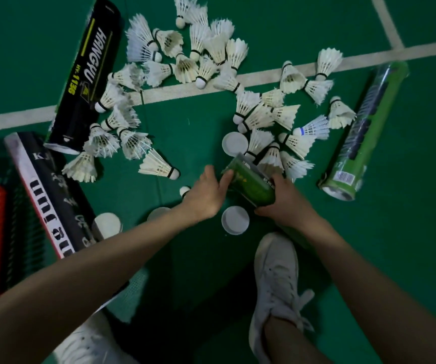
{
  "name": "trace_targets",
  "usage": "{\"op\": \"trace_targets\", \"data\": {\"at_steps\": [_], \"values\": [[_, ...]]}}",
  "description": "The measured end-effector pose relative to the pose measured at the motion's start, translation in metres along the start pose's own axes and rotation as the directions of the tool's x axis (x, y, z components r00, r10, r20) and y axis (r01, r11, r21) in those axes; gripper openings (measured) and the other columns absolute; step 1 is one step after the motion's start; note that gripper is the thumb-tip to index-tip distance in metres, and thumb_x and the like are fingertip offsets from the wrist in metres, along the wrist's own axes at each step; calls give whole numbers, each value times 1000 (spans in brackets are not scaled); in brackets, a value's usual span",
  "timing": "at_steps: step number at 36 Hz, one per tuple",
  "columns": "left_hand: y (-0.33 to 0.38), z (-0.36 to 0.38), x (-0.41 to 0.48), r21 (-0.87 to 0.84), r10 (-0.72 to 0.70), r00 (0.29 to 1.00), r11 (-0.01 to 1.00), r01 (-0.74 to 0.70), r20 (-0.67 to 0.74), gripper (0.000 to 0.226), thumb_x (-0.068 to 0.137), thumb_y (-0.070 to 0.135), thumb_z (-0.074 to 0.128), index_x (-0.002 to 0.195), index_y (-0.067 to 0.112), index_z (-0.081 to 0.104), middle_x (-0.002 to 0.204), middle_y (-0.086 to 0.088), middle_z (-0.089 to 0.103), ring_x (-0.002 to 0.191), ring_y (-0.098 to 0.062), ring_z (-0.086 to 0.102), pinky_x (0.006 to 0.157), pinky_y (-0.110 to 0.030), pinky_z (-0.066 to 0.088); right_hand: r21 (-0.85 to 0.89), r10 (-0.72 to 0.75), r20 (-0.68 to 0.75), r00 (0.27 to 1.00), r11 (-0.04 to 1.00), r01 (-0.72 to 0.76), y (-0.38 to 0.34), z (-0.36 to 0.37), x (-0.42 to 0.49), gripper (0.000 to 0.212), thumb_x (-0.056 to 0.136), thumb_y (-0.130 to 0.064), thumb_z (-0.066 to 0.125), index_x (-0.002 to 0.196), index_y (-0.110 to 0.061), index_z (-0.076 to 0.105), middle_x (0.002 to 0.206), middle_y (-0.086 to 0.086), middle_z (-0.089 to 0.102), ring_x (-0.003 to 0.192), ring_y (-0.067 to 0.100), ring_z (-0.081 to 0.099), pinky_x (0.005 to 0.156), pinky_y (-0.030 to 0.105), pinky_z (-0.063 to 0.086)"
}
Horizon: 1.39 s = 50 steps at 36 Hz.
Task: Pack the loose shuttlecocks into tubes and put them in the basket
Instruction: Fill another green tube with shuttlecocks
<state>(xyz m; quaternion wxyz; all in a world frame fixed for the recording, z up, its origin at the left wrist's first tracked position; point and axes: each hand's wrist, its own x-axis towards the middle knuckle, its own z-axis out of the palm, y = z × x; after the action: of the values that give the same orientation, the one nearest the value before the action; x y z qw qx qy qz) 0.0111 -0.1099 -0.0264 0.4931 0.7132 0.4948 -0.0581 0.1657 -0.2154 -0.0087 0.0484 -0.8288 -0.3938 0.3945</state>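
Right grip clasps green tube; left grip touches its mouth, hold unclear. Skewed insertion could crush shuttlecocks.

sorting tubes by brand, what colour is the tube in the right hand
Green; the tube shows best in the head view.

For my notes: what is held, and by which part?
The green tube: the right hand grips its middle; the left hand touches its side near the open end.
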Motion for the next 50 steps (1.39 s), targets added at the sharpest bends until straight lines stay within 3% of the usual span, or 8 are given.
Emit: {"op": "trace_targets", "data": {"at_steps": [2, 5, 14, 20, 25, 33, 39, 50], "values": [[-10, 2, -3, 509, 120, 993, 854, -110, 12, 48, 100, 46, 27, 121, 7, 45, 121, -17, 52, 111, -34, 49, 93, -42, 39, -17, 18, 6, 1000, 1000, -18, 4, 1, 0, 88, 67, -39, 79, 136, -15, 30, 129, 16, 44, 113, 34, 50, 92, 46, 47], [-19, 6, -8, 773, 222, 967, 589, -236, 126, 47, 96, 43, 39, 125, 8, 48, 127, -14, 49, 118, -31, 42, 95, -38, 32, -17, 34, 0, 999, 999, -34, 6, 0, 3, 88, 68, -39, 78, 137, -16, 29, 131, 15, 42, 114, 35, 49, 93, 47, 46], [-27, 30, -15, 798, 430, 863, 404, -447, 265, 86, 32, 70, 78, 90, 8, 71, 85, -8, 65, 77, -27, 60, 72, -31, 48, -25, 34, -53, 998, 999, -35, 10, 0, 7, 88, 69, -40, 78, 138, -16, 29, 133, 16, 42, 117, 37, 48, 94, 47, 46], [-28, 40, -16, 749, 492, 802, 374, -547, 340, 85, 34, 61, 81, 98, 6, 70, 88, -9, 62, 75, -26, 58, 75, -34, 43, -3, 36, -47, 998, 999, -37, 8, 1, 8, 87, 68, -38, 79, 136, -13, 32, 131, 18, 43, 116, 37, 49, 94, 47, 46], [-32, 33, -7, 737, 555, 807, 457, -498, 201, 64, 56, 52, 70, 91, -1, 66, 84, -15, 60, 76, -31, 58, 75, -37, 28, -32, 38, -49, 998, 999, -39, 7, 3, 7, 87, 68, -38, 79, 136, -13, 32, 129, 18, 45, 113, 36, 51, 91, 44, 47], [-13, -24, -2, 359, 302, 931, 908, -216, -203, 96, 61, 73, 25, 128, 11, 53, 112, -13, 55, 107, -29, 47, 89, -35, 31, -28, 16, -84, 996, 999, -18, -2, 0, 7, 90, 67, -37, 79, 139, -13, 30, 127, 18, 49, 110, 37, 54, 89, 45, 49], [-15, -51, 22, -159, 127, 988, 977, -139, -85, 68, 84, 58, 32, 146, 31, 28, 141, -14, 41, 132, -29, 32, 98, -38, 28, -47, -93, -52, 994, 995, 91, -20, 5, 2, 91, 68, -37, 78, 140, -13, 28, 138, 15, 39, 115, 35, 51, 92, 43, 46], [-17, -66, 27, -397, 118, 983, 916, -54, 140, 37, 72, 57, 42, 105, 73, 45, 138, -2, 47, 127, -25, 44, 111, -49, 29, -23, -185, -103, 977, 983, 184, -45, 4, -8, 75, 66, -41, 76, 128, -20, 39, 111, 5, 54, 95, 29, 56, 79, 40, 49]]}}
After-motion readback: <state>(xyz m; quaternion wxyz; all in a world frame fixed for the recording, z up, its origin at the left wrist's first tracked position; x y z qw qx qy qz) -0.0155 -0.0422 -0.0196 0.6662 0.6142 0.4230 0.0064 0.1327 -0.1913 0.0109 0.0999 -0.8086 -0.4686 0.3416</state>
